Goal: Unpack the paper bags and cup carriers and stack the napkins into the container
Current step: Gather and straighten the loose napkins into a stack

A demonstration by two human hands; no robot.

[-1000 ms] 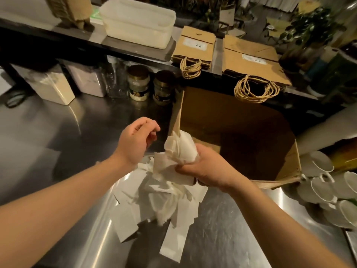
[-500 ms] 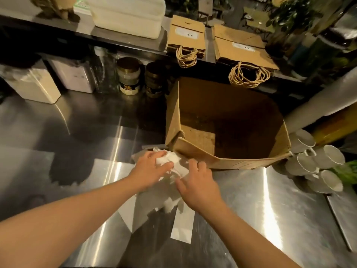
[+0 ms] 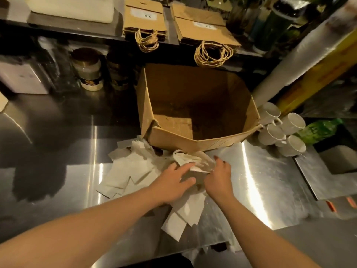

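Observation:
A loose pile of white napkins lies on the steel counter in front of an open brown cardboard box. My left hand rests flat on the pile with fingers spread. My right hand touches the crumpled napkins at the pile's right edge; its fingers curl at the paper, the grip not clear. Two stacks of flat brown paper bags with twine handles lie on the shelf behind, the second stack to the right. A white plastic container stands on that shelf at the left.
Several white mugs lie stacked right of the box, beside a long sleeve of cups. Jars and a white canister stand at the back left. A green bottle lies at the right.
My right hand, which held a bunch of napkins up by the box, has come down to the pile. Both hands now lie on the napkins, shifted right along the box front.

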